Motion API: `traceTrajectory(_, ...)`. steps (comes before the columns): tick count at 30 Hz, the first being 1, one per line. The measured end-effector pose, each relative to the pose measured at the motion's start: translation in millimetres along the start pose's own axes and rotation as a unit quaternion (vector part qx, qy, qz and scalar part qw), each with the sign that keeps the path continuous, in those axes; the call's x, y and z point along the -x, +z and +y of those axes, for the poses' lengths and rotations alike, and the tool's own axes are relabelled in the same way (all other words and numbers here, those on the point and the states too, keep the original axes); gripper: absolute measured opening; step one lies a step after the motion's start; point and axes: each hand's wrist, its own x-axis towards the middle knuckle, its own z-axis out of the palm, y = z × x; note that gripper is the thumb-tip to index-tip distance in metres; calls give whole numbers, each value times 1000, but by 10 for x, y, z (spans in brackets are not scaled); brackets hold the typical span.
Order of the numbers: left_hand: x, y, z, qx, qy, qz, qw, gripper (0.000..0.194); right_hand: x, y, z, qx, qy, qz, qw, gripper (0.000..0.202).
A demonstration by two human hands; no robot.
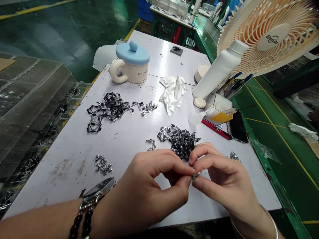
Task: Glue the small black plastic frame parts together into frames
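Observation:
A small shiny metal piece (195, 176) sits between the fingertips of both my hands, mostly covered by them. My left hand (159, 182) pinches it from the left with thumb and forefinger. From the right, my right hand (221, 176) closes thumb and fingers on the same piece. Just beyond the fingers lies a pile of black and silver metal parts (183, 141), with one loose part (151, 144) to its left. Farther back on the left is a second pile of dark angled parts (112, 106). Tiny silver pieces (102, 165) are scattered left of my left hand.
A mug with a blue lid (132, 63) stands at the back left, and a white cloth (173, 93) lies mid-table. At right are a white bottle (220, 69), a pen holder (221, 106) and a fan (271, 36). Clear plastic trays (32, 89) border the table's left side.

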Motion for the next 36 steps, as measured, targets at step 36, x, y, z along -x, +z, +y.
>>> traceTrajectory(36,-223,-118,-204,74,-145,106,981,9,20,-192,303,425,-139,210,869,45)
